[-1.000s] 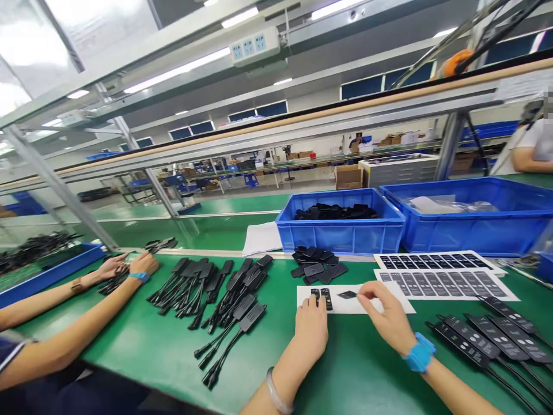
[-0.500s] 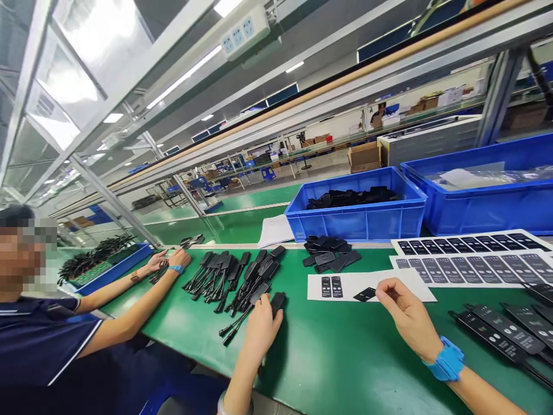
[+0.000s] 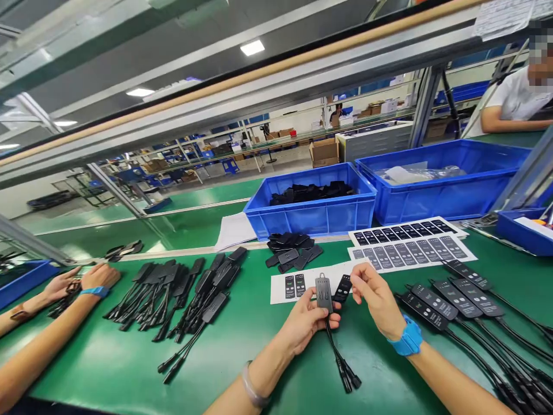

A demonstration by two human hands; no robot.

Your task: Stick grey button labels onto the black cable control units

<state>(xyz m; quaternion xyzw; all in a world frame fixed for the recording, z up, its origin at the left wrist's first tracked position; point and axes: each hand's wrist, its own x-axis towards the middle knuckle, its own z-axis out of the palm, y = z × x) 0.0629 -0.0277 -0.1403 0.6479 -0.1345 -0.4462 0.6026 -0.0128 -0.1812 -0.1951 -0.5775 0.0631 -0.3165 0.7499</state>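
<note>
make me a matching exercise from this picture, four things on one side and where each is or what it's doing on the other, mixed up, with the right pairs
Column 1
1. left hand
2. loose label
3. bangle
4. clear plastic

Column 2
a. inside a blue bin
b. gripping a black case
c. around the left wrist
d. at the fingertips of the right hand

Pairs: 1-b, 2-d, 3-c, 4-a

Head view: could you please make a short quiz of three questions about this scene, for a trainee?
1. What does the left hand hold?
A) a sheet of labels
B) a black module
C) a paper cup

2. True or false: clear plastic lies in a blue bin.

3. Fill in: the band at the wrist of the right hand is ____ in colour.

Key: 1. B; 2. true; 3. blue
</note>
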